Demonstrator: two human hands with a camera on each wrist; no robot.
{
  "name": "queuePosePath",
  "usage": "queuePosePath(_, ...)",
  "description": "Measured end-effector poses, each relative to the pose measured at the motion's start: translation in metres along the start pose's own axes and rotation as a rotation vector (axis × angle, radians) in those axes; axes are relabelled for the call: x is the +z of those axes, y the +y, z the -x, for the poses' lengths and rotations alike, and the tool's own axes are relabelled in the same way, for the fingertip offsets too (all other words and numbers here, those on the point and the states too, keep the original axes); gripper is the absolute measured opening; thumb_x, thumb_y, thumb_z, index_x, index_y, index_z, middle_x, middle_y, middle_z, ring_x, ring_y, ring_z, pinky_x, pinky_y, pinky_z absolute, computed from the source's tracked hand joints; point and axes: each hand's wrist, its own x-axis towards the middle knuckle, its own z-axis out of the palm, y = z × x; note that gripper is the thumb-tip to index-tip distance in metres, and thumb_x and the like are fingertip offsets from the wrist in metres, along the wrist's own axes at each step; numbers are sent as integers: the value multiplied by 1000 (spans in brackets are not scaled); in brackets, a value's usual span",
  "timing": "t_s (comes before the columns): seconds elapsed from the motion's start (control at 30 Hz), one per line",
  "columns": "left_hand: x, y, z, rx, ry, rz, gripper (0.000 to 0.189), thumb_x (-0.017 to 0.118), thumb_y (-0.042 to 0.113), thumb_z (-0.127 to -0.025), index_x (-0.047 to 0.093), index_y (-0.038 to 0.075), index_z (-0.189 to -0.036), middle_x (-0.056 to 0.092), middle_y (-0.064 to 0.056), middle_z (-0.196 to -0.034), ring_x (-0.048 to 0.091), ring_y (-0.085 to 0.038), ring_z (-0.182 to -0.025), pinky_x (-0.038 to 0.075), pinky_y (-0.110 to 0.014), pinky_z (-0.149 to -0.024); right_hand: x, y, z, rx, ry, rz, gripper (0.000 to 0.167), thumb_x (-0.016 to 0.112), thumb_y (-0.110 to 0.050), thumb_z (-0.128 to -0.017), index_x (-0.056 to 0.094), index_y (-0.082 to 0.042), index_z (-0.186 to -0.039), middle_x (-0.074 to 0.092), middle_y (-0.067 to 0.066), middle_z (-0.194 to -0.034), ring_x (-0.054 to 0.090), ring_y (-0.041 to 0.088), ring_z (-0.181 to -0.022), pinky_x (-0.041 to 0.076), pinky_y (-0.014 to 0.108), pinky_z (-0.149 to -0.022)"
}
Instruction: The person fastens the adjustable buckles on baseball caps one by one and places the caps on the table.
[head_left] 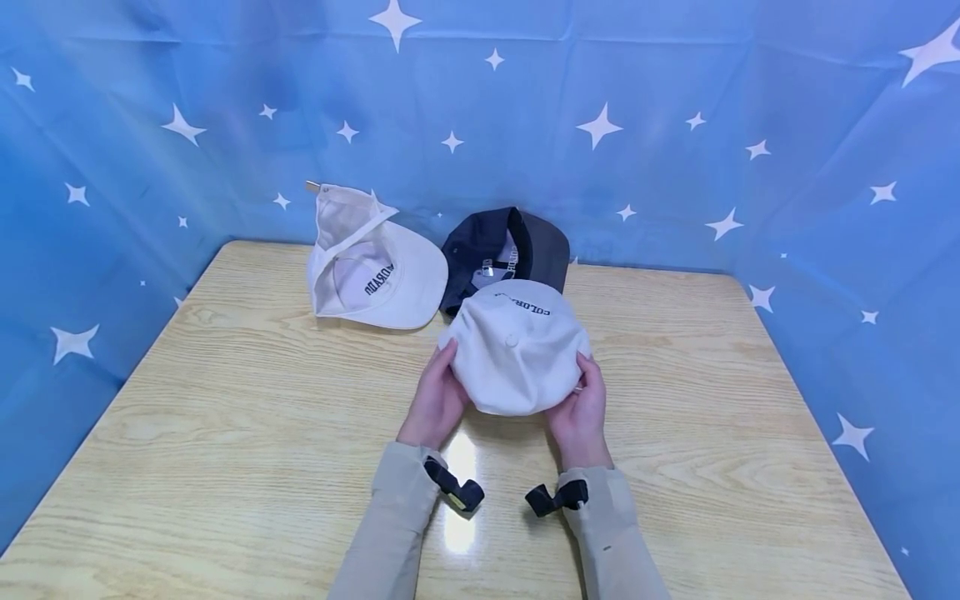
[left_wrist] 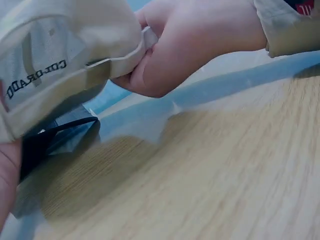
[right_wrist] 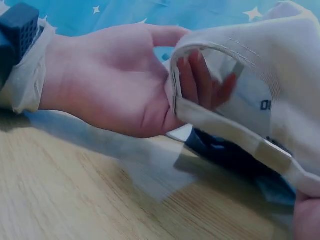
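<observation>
A cream cap (head_left: 517, 354) with dark lettering is held crown up over the table by both hands. My left hand (head_left: 437, 402) grips its left side. In the right wrist view several fingertips of the left hand (right_wrist: 100, 80) show inside the cap, through the opening above the back strap (right_wrist: 220, 120). On the right side my right hand (head_left: 581, 412) grips the rim. The left wrist view shows that right hand (left_wrist: 200, 45) pinching the strap end. Its brim is out of sight in the head view.
A white cap (head_left: 420, 275) lies at the back left, its inside facing me. Just behind the held cap is a dark navy cap (head_left: 547, 242), partly covered by it. A blue star-patterned cloth (head_left: 525, 92) hangs behind and beside the wooden table (head_left: 247, 433).
</observation>
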Motion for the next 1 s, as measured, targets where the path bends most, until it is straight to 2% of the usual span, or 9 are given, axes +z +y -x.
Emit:
queuePosePath(0.17, 1, -6, -2, -138, 11, -119, 53, 52, 37, -89, 32, 18, -134, 38, -4, -128, 39, -19, -116, 32, -35, -98, 7, -3, 4, -79, 93, 51, 38, 35, -14, -88, 36, -16, -125, 41, 1, -127, 42, 15, -110, 32, 29, -94)
queuePosePath(0.27, 2, -8, -3, -169, 24, -149, 52, 53, 36, -88, 33, 18, -133, 41, -3, -124, 43, -16, -111, 35, -33, -94, 10, -5, 6, -98, 143, 54, 40, 33, -13, -85, 37, -16, -125, 42, 2, -127, 43, 15, -108, 33, 29, -93)
queuePosePath(0.43, 4, -10, -3, -161, 10, -221, 47, 52, 32, -90, 34, 20, -132, 42, -4, -121, 46, -16, -105, 39, -32, -89, 11, -12, 9, -106, 198, 46, 46, 33, -15, -83, 37, -16, -129, 42, 1, -128, 42, 14, -108, 32, 27, -92)
queuePosePath(0.6, 8, -12, -3, -143, -10, -329, 46, 50, 28, -92, 33, 23, -134, 38, -3, -131, 44, -19, -111, 36, -33, -94, 8, -20, 10, -113, 217, 55, 46, 34, -18, -83, 38, -17, -129, 42, 0, -129, 41, 14, -110, 31, 27, -93)
queuePosePath(0.73, 13, -17, -4, -121, 1, -358, 48, 52, 27, -91, 33, 22, -135, 37, -5, -133, 43, -20, -113, 35, -35, -94, 5, -25, 9, -117, 230, 41, 47, 37, -19, -83, 37, -19, -130, 42, -2, -130, 40, 13, -112, 30, 27, -94)
queuePosePath(0.87, 19, -25, -5, -99, 15, -353, 52, 54, 26, -90, 30, 22, -136, 37, -6, -132, 43, -21, -113, 38, -37, -90, -3, -33, 8, -129, 223, -34, 45, 37, -18, -85, 36, -17, -130, 42, -2, -131, 39, 14, -115, 30, 28, -95)
queuePosePath(1.0, 25, -35, -5, -109, 14, -398, 54, 55, 28, -89, 30, 24, -136, 35, -4, -134, 43, -23, -113, 42, -39, -87, -13, -43, 5, -144, 211, -133, 45, 42, -17, -85, 38, -16, -130, 42, -1, -131, 39, 14, -116, 30, 28, -96)
